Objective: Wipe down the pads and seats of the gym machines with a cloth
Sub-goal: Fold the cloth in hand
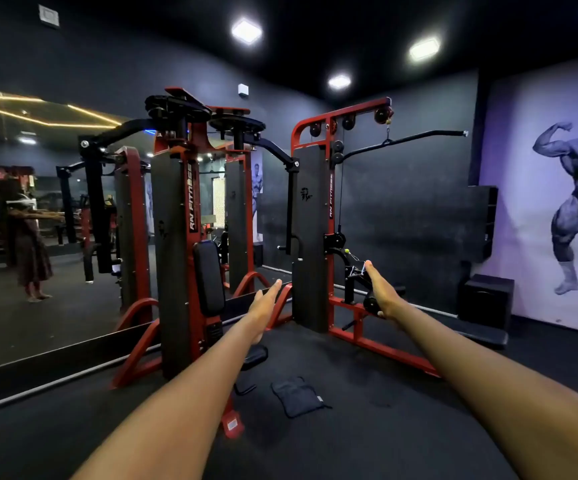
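Hands empty: left hand (263, 308) and right hand (381, 292) reach forward, fingers pressed together. Cloth (296, 396) lies on the floor, lower centre. Risk: back pad (207, 277) goes unwiped unless it is collected.

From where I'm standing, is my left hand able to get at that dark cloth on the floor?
Probably yes, but only by bending down. The dark cloth lies flat on open floor with nothing on it or in front of it, while the left hand is stretched forward, open and empty, well above it.
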